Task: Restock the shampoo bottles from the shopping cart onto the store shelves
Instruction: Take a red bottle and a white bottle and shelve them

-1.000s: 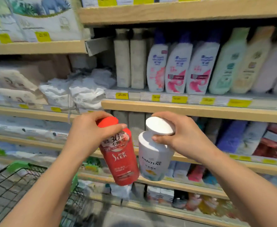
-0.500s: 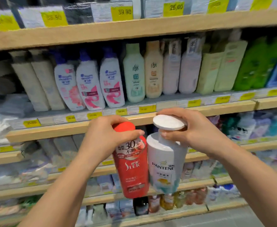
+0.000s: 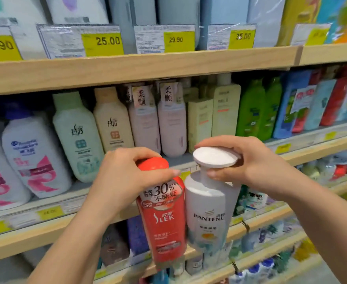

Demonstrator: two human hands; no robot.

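Left hand (image 3: 125, 177) gripping red Slek shampoo bottle (image 3: 164, 218) around cap, fingers curled. Right hand (image 3: 248, 167) pinching white Pantene shampoo bottle (image 3: 209, 214) at neck under cap. Both bottles hanging side by side, touching, near wooden shelf (image 3: 45, 232) front.

Red Slek bottle (image 3: 164, 220), white lettering; white Pantene bottle (image 3: 208, 218), white cap; yellow price tags (image 3: 103, 44); pale wood shelves (image 3: 139, 68).
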